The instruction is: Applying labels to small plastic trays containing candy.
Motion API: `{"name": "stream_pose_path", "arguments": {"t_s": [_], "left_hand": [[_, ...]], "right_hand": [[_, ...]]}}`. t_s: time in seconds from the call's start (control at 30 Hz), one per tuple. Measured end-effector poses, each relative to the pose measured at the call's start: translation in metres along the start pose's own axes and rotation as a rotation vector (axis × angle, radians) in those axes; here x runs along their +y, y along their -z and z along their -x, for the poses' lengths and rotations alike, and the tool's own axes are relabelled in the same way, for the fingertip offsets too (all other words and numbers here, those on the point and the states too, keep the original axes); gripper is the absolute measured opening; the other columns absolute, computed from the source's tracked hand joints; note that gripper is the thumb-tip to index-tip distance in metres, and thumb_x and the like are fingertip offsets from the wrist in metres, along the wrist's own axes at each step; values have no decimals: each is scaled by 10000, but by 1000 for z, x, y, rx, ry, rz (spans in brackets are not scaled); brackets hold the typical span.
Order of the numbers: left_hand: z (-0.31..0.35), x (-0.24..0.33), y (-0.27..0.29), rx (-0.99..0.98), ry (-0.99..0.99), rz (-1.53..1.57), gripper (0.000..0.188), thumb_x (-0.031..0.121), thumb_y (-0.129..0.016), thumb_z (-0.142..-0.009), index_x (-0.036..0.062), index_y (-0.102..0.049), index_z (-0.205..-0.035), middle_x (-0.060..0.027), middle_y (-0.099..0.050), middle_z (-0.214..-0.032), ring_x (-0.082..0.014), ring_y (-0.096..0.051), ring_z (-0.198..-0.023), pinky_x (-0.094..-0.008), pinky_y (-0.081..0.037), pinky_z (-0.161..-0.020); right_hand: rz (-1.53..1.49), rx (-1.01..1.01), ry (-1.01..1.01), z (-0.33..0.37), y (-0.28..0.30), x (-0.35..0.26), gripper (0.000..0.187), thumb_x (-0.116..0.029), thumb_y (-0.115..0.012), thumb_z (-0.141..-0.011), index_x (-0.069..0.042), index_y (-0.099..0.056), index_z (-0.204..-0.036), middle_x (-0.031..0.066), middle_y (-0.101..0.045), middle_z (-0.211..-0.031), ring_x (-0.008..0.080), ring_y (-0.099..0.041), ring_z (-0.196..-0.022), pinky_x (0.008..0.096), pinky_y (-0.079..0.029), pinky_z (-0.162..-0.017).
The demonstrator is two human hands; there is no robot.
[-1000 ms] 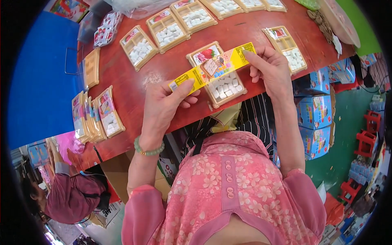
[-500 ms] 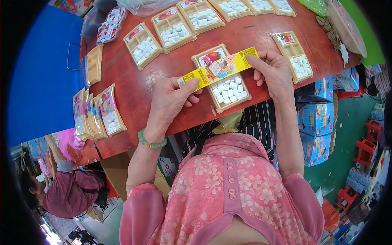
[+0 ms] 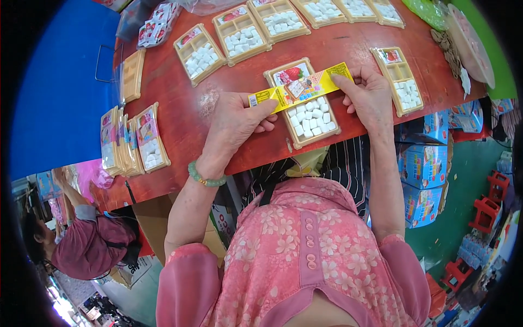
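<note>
While both forearms (image 3: 388, 180) reach over the edge of a red counter (image 3: 158, 82), the left hand (image 3: 231, 125) and right hand (image 3: 371, 98) — thumbs uppermost — pinch opposite ends of a yellow printed strip (image 3: 301, 88), held aslant across the middle of a tray (image 3: 318, 140) of white pieces (image 3: 311, 115).

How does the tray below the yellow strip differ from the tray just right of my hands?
The middle tray is partly covered by the yellow strip, held in the left hand and right hand; no strip covers the right tray. The right tray shows bare middle compartments; the middle tray's centre is hidden. Both are beige, with a strawberry picture and white pieces.
</note>
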State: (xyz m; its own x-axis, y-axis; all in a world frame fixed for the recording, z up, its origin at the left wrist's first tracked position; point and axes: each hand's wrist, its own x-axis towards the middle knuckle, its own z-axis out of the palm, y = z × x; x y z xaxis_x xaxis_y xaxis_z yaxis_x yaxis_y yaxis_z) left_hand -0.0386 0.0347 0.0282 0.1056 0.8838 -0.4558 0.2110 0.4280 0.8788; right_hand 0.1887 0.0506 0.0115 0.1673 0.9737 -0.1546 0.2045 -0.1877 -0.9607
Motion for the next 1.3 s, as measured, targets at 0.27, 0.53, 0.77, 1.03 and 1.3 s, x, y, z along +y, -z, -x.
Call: {"name": "stream_pose_path", "arguments": {"t_s": [0.27,0.53,0.77,1.03,1.3], "left_hand": [[1,0,-2,16,-6,-35,273,240,-686,-812,-32,-678,-836,-42,-646,-686,-60,-600,-559,-175,-480,-499],[0,5,-7,35,15,-61,255,227,-705,-793,-27,-677,-796,-28,-637,-664,-59,-589,-548,-178,-475,-491],[0,7,-13,82,-17,-120,234,194,-708,-779,-36,-669,-769,-31,-627,-638,-65,-573,-512,-189,-462,-464],[-4,7,-11,56,28,-102,226,181,-707,-777,-40,-664,-762,-41,-629,-643,-67,-575,-514,-200,-483,-460],[-3,5,-10,55,21,-103,224,174,-699,-784,-47,-662,-779,-40,-629,-653,-62,-573,-518,-201,-486,-466]], "right_hand": [[108,36,67,2,-5,5,158,-150,-709,-782,-36,-647,-872,-5,-609,-688,5,-471,-481,140,-355,-375],[181,16,71,-1,-5,9,178,-157,-714,-780,-33,-653,-892,-11,-615,-693,3,-467,-489,141,-348,-380],[357,76,209,0,-7,12,221,-150,-713,-770,24,-651,-892,48,-644,-708,76,-556,-578,227,-447,-504],[531,142,262,9,-8,10,235,-144,-703,-760,29,-641,-906,118,-628,-653,151,-593,-570,292,-468,-538],[768,247,548,32,0,-10,460,-203,-692,-775,-21,-543,-1170,158,-609,-1042,267,-597,-934,393,-454,-801]]}}
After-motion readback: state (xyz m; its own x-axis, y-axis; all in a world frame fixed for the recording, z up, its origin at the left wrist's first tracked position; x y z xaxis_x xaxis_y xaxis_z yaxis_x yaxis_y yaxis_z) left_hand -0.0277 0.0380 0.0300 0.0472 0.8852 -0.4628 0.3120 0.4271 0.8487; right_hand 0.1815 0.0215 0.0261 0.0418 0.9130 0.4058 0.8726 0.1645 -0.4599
